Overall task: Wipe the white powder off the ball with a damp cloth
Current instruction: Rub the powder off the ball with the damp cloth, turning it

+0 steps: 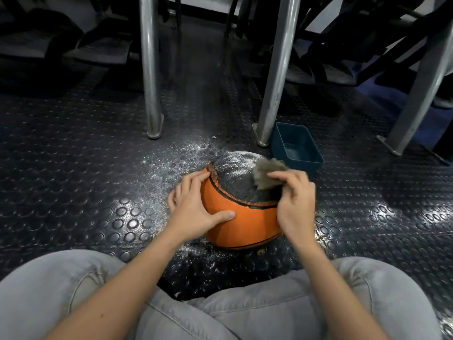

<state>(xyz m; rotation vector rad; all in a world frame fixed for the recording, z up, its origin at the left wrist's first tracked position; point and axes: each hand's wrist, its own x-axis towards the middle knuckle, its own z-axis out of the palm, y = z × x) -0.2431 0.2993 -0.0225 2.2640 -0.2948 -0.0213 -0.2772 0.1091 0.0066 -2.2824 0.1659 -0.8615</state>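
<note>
An orange basketball (245, 222) with a black panel on top sits on the dark studded floor in front of my knees. White powder (232, 163) dusts the far part of the black panel. My left hand (193, 204) rests spread against the ball's left side, thumb on the orange front. My right hand (296, 204) pinches a crumpled grey cloth (267, 174) and holds it against the right side of the black panel.
Powder is scattered over the floor (171, 163) left of and behind the ball. A dark teal plastic tub (297, 149) stands just behind the ball on the right. Metal legs (152, 94) (277, 94) rise behind, another at far right. My grey-trousered knees fill the bottom.
</note>
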